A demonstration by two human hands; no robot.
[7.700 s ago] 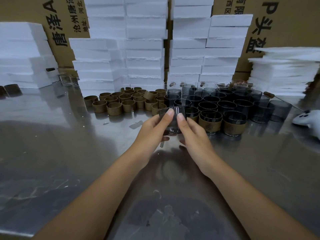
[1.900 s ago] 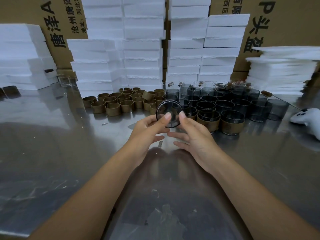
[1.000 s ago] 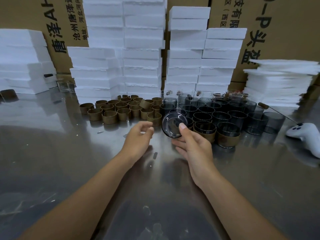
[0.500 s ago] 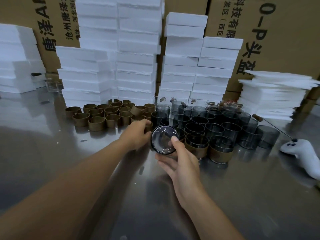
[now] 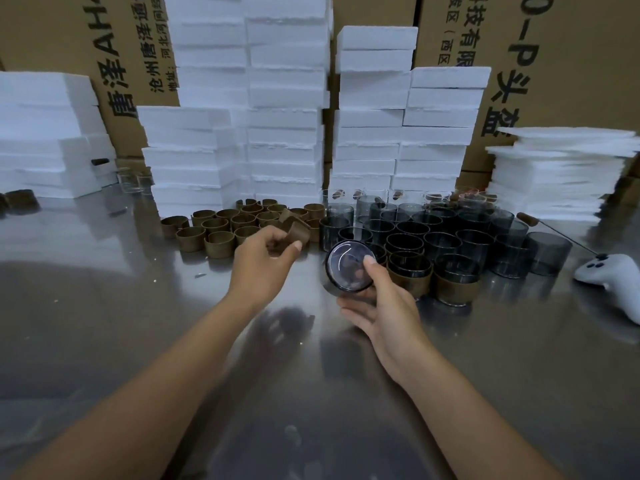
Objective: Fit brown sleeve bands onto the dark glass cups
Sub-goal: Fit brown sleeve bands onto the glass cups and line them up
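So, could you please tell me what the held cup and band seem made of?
Dark round cup in the right hand: glossy smoked glass, see-through with glints. Brown curved sleeve band in the left hand: matte, perhaps card or faux leather; no shine.

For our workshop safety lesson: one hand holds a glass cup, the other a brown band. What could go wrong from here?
1. The right hand holds the dark glass cup tilted on its side; it might slip onto the metal table and crack.
2. The packed cups stand close beside it; a stray knock could topple some.
3. The brown sleeve band pinched in the left hand could go on crooked or crease.
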